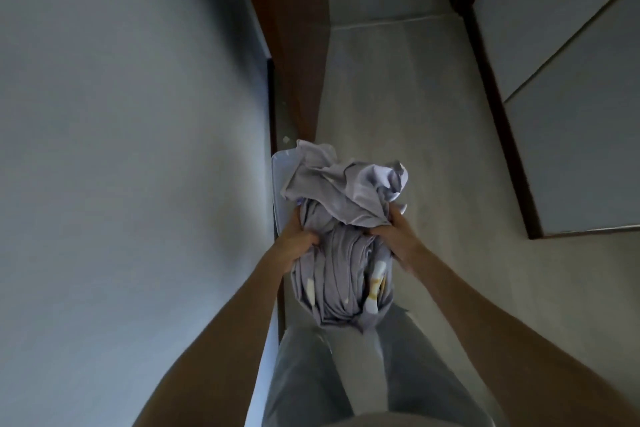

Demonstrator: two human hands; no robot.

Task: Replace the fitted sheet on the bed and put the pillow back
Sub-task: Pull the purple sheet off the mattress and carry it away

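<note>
Head view: both hands' fingers clamped on bundled sheet (341, 246); pale bin (278, 180) beneath, wall (121, 149) left, wooden door (298, 45) ahead

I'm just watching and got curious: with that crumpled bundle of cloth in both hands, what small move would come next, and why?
Probably lower the bunched lavender fabric sheet into the pale plastic bin by the wall. The left hand and right hand each grip a side of the bundle, which hangs right over the bin's rim, and no bed is in view. I can't tell how full the bin is.
</note>
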